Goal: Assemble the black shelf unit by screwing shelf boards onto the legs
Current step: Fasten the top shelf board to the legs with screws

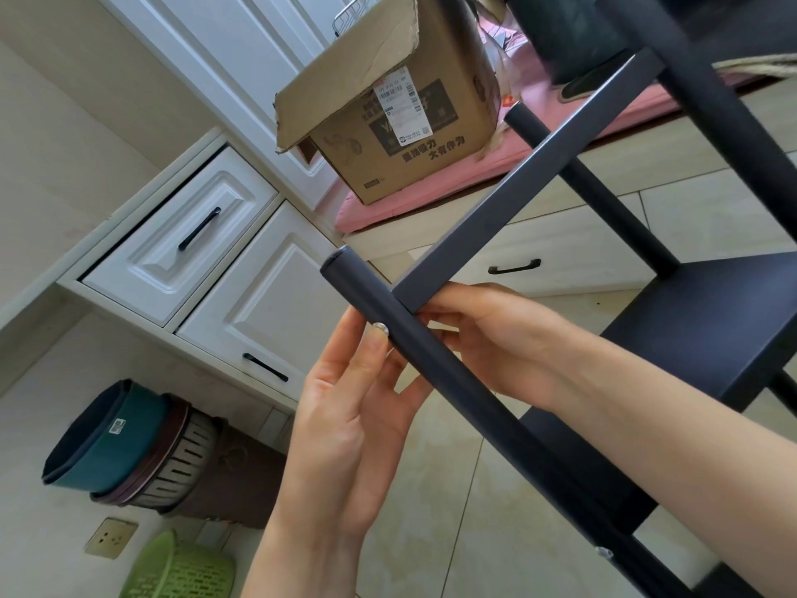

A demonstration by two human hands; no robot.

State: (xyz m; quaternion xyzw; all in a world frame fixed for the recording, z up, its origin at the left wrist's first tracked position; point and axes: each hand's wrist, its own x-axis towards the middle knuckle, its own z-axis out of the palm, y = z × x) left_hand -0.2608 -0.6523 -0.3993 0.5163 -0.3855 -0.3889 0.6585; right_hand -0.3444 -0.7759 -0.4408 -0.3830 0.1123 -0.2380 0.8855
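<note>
The black shelf unit lies tilted across the view. One round black leg [470,394] runs from upper left to lower right, and a shelf board [509,200] meets it edge-on near its capped end. A silver screw [380,328] sits in the leg at that joint. My left hand [345,425] pinches the screw head with thumb and fingertips. My right hand [478,334] grips the corner where board and leg join, fingers behind the leg. A second shelf board [707,330] lies further right, and another screw [605,553] shows lower on the leg.
An open cardboard box [401,118] stands on a pink mat [435,200] behind the shelf. White drawers and cabinets [181,235] fill the left. Stacked basins [129,446] and a green basket [177,571] sit at lower left, next to a wall socket [111,538].
</note>
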